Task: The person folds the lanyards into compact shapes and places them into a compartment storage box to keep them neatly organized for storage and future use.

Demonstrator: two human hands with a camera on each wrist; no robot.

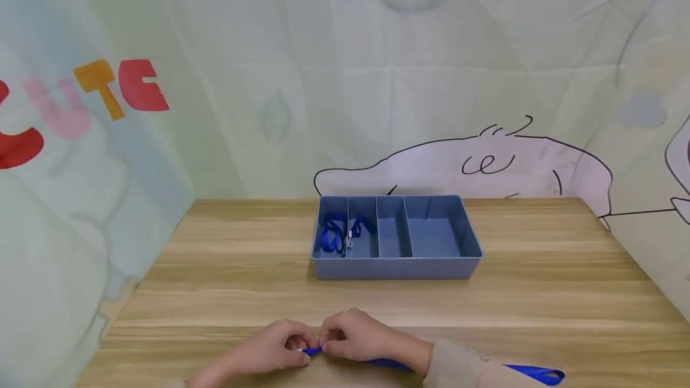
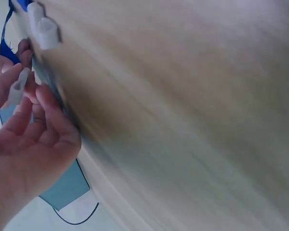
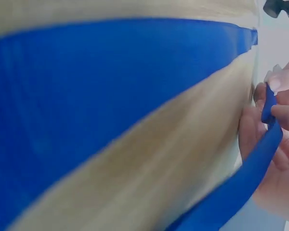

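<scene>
Head view. Hands: two, close together near the table's front edge. Left hand [image 1: 274, 347]: fingertips pinching one end of a blue strap [image 1: 389, 364]. Right hand [image 1: 360, 336]: fingertips pinching the same strap just beside. Strap runs beneath the right forearm to a looped end on the table [image 1: 232, 298], at right. Tray [image 1: 396, 269]: one, blue-grey, four compartments, standing beyond the hands. Coiled straps [image 1: 335, 217]: blue, in the two leftmost compartments, pale clips [image 1: 349, 239] at the divider between. Backdrop [image 1: 242, 88]: printed, coloured letters at left.

Left wrist view. White clip [image 2: 19, 89]: one, between the left fingertips. Second white piece [image 2: 47, 34]: near the upper left corner.

Right wrist view. Strap: one broad length close to the camera; another length rising to the pinching fingers, twisted there.
</scene>
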